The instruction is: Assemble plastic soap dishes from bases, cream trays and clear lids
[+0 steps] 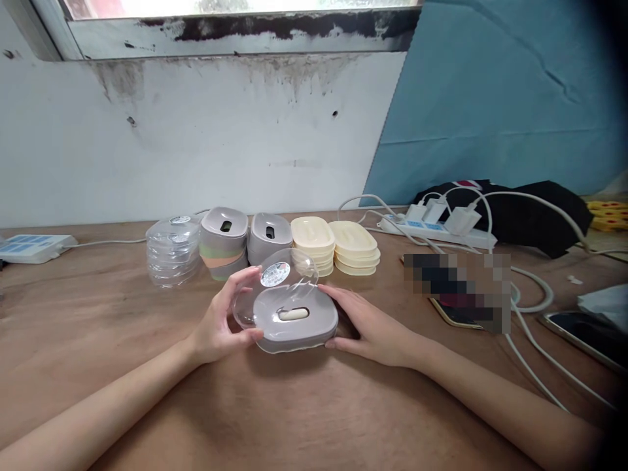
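Note:
A grey oval soap box [297,319] with a slot in its top lies on the wooden table [304,418] in front of me. A clear plastic lid [275,284] with a round sticker leans tilted over its far left side. My left hand [223,320] grips the clear lid and the box's left edge, fingers curled round them. My right hand [370,324] rests against the box's right side with fingers stretched along it.
Behind stand a stack of clear lids [173,252], two stacks of grey trays [223,239] [269,234] and two stacks of cream trays [314,241] [354,247]. A power strip [434,226] with chargers and white cables [532,288] lies right, near phones [586,333] and dark cloth [534,209].

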A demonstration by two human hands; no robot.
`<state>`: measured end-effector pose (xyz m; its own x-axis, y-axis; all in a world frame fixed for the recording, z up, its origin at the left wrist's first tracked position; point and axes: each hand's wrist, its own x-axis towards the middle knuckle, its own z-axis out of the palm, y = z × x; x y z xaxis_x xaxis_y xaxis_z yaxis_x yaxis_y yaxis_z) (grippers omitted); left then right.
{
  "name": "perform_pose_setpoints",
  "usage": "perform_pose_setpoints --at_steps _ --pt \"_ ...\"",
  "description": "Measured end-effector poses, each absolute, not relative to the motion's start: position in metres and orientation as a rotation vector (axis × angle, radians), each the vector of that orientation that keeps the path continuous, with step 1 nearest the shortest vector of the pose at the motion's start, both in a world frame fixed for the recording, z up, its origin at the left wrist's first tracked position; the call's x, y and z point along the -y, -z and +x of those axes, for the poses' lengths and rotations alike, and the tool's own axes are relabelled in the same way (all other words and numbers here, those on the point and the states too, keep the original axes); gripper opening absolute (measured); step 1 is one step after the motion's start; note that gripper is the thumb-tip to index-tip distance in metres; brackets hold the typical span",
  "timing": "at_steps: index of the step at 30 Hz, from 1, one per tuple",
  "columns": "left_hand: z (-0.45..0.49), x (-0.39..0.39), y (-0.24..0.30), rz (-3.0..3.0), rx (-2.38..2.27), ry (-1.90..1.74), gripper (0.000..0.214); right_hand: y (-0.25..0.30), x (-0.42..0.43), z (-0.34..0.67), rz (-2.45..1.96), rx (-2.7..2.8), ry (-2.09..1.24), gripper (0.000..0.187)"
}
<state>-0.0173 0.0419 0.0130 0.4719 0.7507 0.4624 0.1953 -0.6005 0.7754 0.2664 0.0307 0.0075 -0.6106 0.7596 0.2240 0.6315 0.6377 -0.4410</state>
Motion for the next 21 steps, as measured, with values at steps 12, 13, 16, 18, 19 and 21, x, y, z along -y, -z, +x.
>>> perform_pose_setpoints --at_steps 12,13,16,18,19,21 --pt "-0.013 -0.043 -0.016 2.301 -0.718 -0.712 0.078 -0.006 -0.031 0.266 -1.121 2.492 -0.420 0.092" --pt "-0.013 -0.043 -0.017 2.302 -0.709 -0.709 0.078 -0.005 -0.031 0.266 -1.121 2.491 -0.417 0.095" --pt "-0.013 -0.046 -0.020 2.299 -0.682 -0.687 0.075 -0.004 -0.031 0.267 -1.100 2.484 -0.412 0.098" --pt "-0.013 -0.049 -0.022 2.276 -0.685 -0.653 0.072 -0.005 -0.031 0.266 -1.078 2.490 -0.412 0.098" --pt "-0.013 -0.050 -0.023 2.262 -0.690 -0.637 0.070 -0.005 -0.031 0.266 -1.069 2.493 -0.413 0.097" --pt "-0.013 -0.051 -0.024 2.250 -0.702 -0.617 0.068 -0.006 -0.031 0.266 -1.059 2.490 -0.427 0.093"
